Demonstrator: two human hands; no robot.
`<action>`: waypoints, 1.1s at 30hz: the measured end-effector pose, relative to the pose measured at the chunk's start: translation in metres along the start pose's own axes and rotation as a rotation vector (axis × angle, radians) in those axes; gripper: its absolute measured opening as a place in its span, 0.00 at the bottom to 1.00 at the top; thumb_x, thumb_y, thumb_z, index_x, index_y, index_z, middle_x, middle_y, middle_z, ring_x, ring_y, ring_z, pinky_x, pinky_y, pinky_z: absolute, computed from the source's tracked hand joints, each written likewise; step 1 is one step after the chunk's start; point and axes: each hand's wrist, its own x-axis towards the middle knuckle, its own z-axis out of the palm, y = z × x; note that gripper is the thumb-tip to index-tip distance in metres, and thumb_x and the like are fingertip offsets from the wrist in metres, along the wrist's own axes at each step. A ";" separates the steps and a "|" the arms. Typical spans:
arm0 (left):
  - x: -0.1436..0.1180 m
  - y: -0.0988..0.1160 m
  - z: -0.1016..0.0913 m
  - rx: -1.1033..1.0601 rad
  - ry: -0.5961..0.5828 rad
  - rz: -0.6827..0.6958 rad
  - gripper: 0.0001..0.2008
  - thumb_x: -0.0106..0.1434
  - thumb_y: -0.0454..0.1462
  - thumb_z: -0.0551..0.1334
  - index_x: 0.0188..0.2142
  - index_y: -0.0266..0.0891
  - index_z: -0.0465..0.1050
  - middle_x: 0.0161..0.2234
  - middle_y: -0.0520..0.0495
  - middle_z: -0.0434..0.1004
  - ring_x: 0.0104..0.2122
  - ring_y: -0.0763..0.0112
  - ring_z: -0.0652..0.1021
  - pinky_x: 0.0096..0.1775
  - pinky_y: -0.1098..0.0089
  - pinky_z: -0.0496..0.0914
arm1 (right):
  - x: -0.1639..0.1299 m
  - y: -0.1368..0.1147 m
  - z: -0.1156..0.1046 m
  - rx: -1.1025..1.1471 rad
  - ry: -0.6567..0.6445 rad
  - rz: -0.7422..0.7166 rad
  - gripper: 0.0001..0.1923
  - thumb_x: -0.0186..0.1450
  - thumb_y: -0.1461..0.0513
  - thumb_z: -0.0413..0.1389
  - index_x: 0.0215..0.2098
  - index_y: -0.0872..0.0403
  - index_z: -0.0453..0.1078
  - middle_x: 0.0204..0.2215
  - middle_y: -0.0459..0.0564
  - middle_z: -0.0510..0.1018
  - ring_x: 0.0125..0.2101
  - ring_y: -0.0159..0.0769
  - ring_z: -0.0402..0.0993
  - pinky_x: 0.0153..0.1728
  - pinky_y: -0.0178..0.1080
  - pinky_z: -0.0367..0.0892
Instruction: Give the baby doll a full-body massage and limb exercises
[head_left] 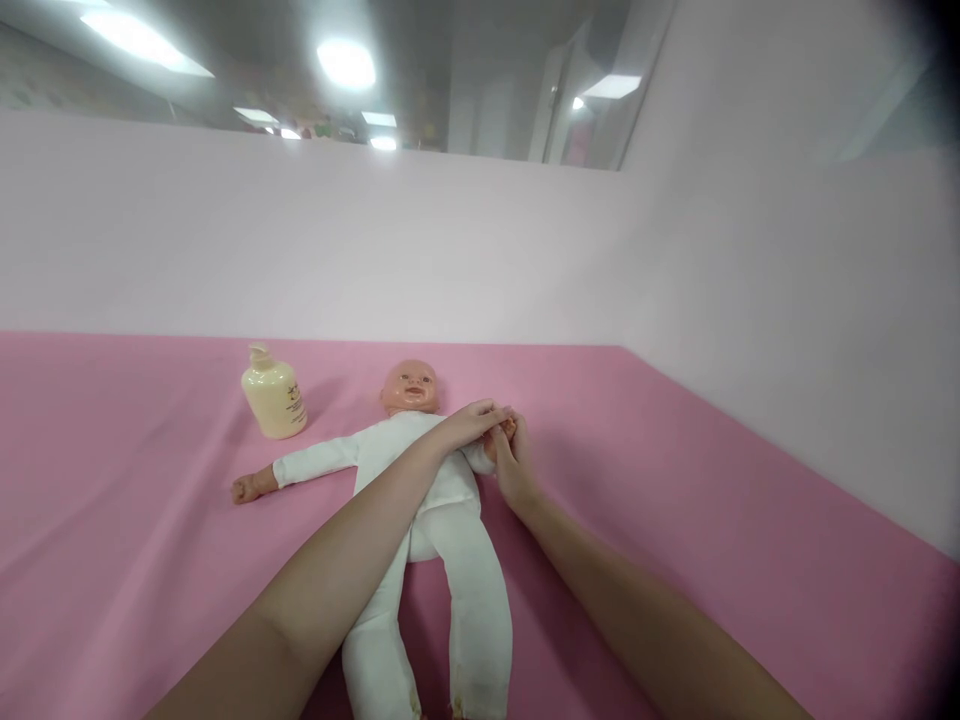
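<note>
A baby doll [459, 545] with a white cloth body lies on its back, its head toward the wall. My left hand [476, 422] reaches across the doll's chest, fingers closed over the doll's hand [510, 428] on the right side. From the right, my right hand [516, 465] grips that same doll hand, thumb against it. Most of the doll's hand is hidden by my fingers. The doll's other arm [315, 462] stretches out to the left on the cloth.
A pale yellow pump bottle [276, 398] stands upright left of the doll's head. The pink surface [150, 560] has soft creases at left. A white wall [315, 240] rises behind, with a glass panel [495, 90] above it; another white wall [810, 300] borders the right side.
</note>
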 end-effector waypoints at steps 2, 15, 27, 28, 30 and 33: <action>0.000 0.001 0.000 -0.007 0.012 -0.006 0.24 0.58 0.57 0.62 0.32 0.38 0.65 0.26 0.55 0.67 0.25 0.77 0.68 0.29 0.73 0.62 | 0.000 0.000 0.000 -0.002 0.003 -0.003 0.12 0.69 0.52 0.51 0.47 0.47 0.64 0.42 0.48 0.72 0.43 0.36 0.70 0.48 0.42 0.68; 0.000 0.000 -0.001 -0.016 -0.015 0.005 0.23 0.58 0.57 0.62 0.32 0.38 0.67 0.26 0.55 0.67 0.25 0.77 0.69 0.29 0.73 0.62 | 0.001 -0.002 -0.001 -0.053 -0.008 -0.020 0.10 0.70 0.53 0.50 0.45 0.48 0.64 0.38 0.46 0.72 0.40 0.35 0.70 0.44 0.40 0.69; 0.004 -0.007 -0.002 -0.043 0.040 0.031 0.24 0.55 0.57 0.65 0.31 0.38 0.64 0.26 0.55 0.68 0.24 0.77 0.69 0.28 0.74 0.63 | 0.001 -0.007 -0.002 -0.076 -0.014 -0.001 0.08 0.69 0.54 0.51 0.40 0.49 0.63 0.35 0.45 0.70 0.37 0.35 0.69 0.41 0.40 0.68; 0.003 -0.006 -0.002 -0.053 0.032 0.038 0.25 0.54 0.57 0.66 0.32 0.38 0.65 0.26 0.55 0.69 0.24 0.77 0.69 0.27 0.74 0.63 | 0.001 -0.007 -0.002 -0.078 -0.014 -0.001 0.08 0.69 0.54 0.51 0.39 0.49 0.63 0.35 0.45 0.70 0.37 0.35 0.68 0.41 0.39 0.67; 0.002 -0.003 -0.001 -0.064 0.020 0.042 0.25 0.54 0.57 0.66 0.32 0.37 0.66 0.25 0.55 0.68 0.23 0.78 0.69 0.26 0.74 0.62 | 0.001 -0.007 -0.003 -0.085 -0.013 -0.007 0.08 0.69 0.54 0.51 0.39 0.49 0.63 0.34 0.45 0.70 0.37 0.35 0.68 0.40 0.39 0.67; -0.001 0.001 0.000 -0.057 0.024 0.002 0.24 0.55 0.57 0.65 0.31 0.37 0.67 0.23 0.56 0.66 0.22 0.79 0.67 0.26 0.74 0.60 | 0.002 -0.007 -0.002 -0.080 -0.008 -0.012 0.08 0.69 0.54 0.51 0.39 0.49 0.63 0.34 0.45 0.70 0.36 0.35 0.68 0.41 0.39 0.67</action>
